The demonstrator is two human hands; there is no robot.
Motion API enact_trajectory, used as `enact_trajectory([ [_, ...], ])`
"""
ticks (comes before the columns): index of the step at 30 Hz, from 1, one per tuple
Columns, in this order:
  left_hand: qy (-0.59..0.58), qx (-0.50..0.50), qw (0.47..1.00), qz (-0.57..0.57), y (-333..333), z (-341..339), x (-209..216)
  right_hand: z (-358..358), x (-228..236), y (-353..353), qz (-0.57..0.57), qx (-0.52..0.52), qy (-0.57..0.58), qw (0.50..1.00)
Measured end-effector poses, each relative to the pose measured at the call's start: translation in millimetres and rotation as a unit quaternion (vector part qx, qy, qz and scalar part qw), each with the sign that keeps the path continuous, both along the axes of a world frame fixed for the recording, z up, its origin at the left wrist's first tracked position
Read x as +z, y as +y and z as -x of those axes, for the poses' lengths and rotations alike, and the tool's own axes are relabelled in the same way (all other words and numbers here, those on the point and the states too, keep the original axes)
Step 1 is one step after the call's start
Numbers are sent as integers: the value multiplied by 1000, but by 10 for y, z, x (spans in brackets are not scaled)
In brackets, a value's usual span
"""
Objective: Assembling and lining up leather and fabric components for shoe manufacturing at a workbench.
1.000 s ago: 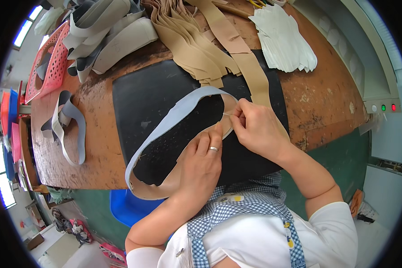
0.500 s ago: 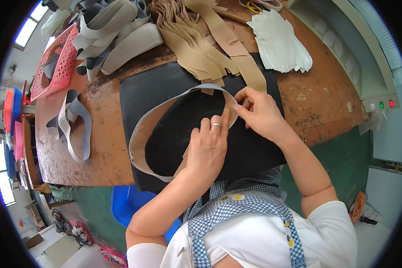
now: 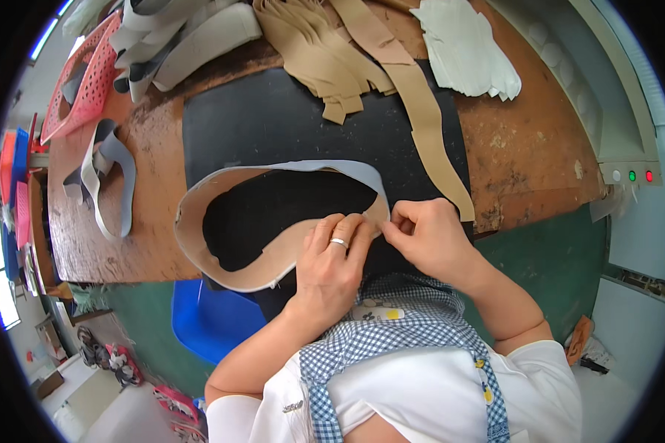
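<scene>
A closed loop of wide band (image 3: 255, 279), grey outside and tan inside, stands on edge on a black mat (image 3: 236, 122). Inside the loop's near right end, my left hand (image 3: 331, 258) presses the band with its fingers bent and close together; a ring is on one finger. Just right of it my right hand (image 3: 432, 240) is closed in a pinch at the loop's right edge. Its fingertips cover the exact spot they grip. A long tan strip (image 3: 428, 136) hangs across the mat and ends beside my right hand.
Tan strips (image 3: 310, 52) lie bunched at the back, left of white pieces (image 3: 469, 48). Grey bands (image 3: 207, 55) are heaped at the back left near a pink basket (image 3: 89, 81). A loose grey strip (image 3: 114, 170) lies on the wooden table (image 3: 155, 244). At right stands a machine with buttons (image 3: 628, 173).
Both hands have drawn the band loop nearer to me and slightly left. The tan strip's end has slid toward me, right of the loop. The view has shifted a little.
</scene>
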State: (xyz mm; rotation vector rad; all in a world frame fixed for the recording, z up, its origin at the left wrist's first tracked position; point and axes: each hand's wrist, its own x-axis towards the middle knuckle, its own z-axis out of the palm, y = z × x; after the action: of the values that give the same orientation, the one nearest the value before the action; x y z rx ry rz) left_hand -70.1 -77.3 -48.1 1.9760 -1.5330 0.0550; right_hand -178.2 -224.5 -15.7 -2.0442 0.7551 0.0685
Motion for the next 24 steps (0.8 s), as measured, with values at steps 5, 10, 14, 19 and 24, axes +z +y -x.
enact_trajectory([
  [5,-164,-40,985,-23,93,73,11,39,-17,68,474,180,-252,824],
  [10,-284,-84,955,-16,53,82,-31,66,-185,-206,465,329,-256,781],
  [14,-265,-66,962,-30,44,118,-10,135,-217,-292,463,343,-267,773],
  [19,-221,-8,975,-10,0,109,-27,149,-283,-281,444,314,-309,780],
  [24,362,216,903,80,4,-4,-91,172,-369,-293,442,300,-324,781],
])
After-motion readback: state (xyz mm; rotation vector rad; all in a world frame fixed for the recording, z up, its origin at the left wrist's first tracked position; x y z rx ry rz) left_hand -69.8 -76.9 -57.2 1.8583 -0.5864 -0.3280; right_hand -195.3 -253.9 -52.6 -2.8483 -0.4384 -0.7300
